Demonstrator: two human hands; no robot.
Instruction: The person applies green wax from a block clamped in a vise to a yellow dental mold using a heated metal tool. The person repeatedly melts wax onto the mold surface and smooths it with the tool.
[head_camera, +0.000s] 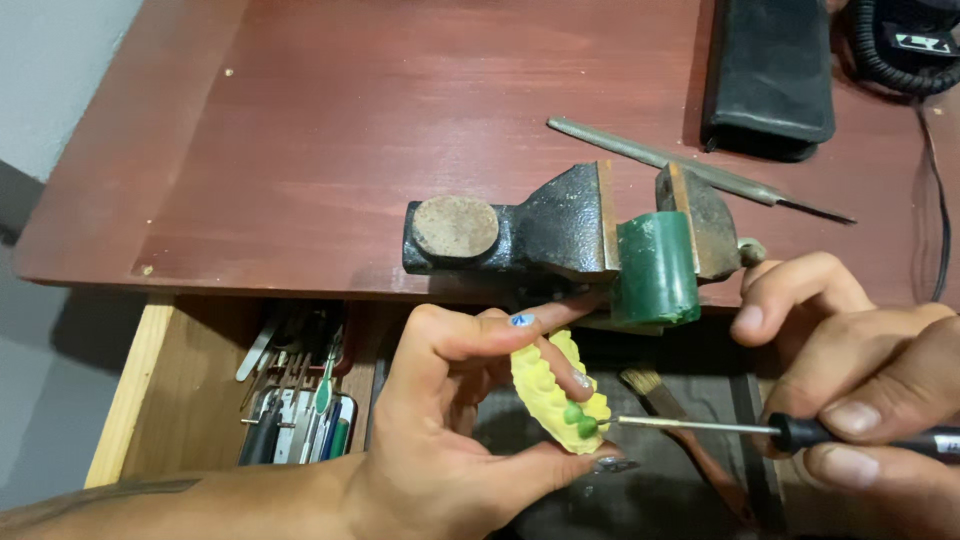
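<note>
**Yellow dental cast held at bench vice, probe tip at green wax**

Left hand (450, 420) closed around a pale yellow plaster dental arch model (548, 385), pinched between thumb below and fingers above, index finger stretched toward the vice. Model held in the air, just in front of the table edge and above the open drawer, tooth row turned up and toward the right — seemingly so the working face meets the tool. 2 small green wax blobs (578, 420) sit on the model at its near end.

Right hand (870, 390) gripping a slim black-handled instrument with a thin metal shaft (700, 426), pen-style, thumb and fingers wrapped near the ferrule; index finger raised and curled free. Shaft roughly level, tip touching or just short of the green blobs — cannot tell which.

Small black cast-iron bench vice (520, 235) at the front edge of the reddish-brown wooden table (300, 130), jaws clamped on a dark green wax block (655, 265), which hangs past the edge, near both hands.

Behind the vice: long grey metal file (660, 160) lying diagonally, black rectangular case (770, 65) beyond it, black coiled cord (895, 55) at the far right corner. Open wooden drawer (135, 400) at left with a tray of assorted hand tools (300, 410). Wooden-handled brush (660, 395) lying below the model.
</note>
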